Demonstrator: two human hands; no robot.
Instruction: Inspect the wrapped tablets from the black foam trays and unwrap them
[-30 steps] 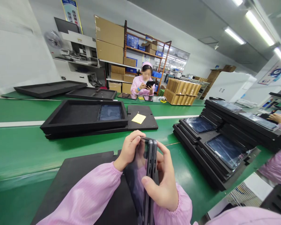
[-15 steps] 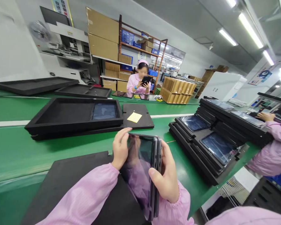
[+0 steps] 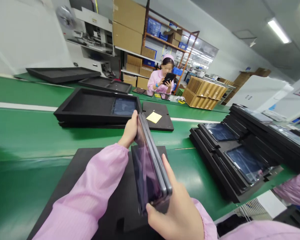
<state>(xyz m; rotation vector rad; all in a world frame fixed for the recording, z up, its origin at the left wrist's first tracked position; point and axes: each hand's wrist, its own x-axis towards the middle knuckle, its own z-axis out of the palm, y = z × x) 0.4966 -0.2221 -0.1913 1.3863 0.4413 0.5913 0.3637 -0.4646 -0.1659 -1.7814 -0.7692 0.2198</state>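
Note:
I hold a dark tablet [image 3: 150,166] edge-on above a black foam mat [image 3: 100,193] near the front of the green table. My left hand [image 3: 130,130] grips its far end, fingers wrapped around the edge. My right hand [image 3: 176,213] closes on the near end from below, thumb on the corner. The glossy screen faces left and reflects my pink sleeve.
A black foam tray [image 3: 90,110] with one tablet in it lies beyond, next to a black lid bearing a yellow note [image 3: 154,117]. Stacked trays of bagged tablets [image 3: 240,156] stand to the right. A person in pink [image 3: 162,80] sits across; another's sleeve [image 3: 293,188] is at far right.
The tablet has turned from nearly upright to a long slant, its far end pushed away toward the tray. My right hand slid down to the near end; the view swung left.

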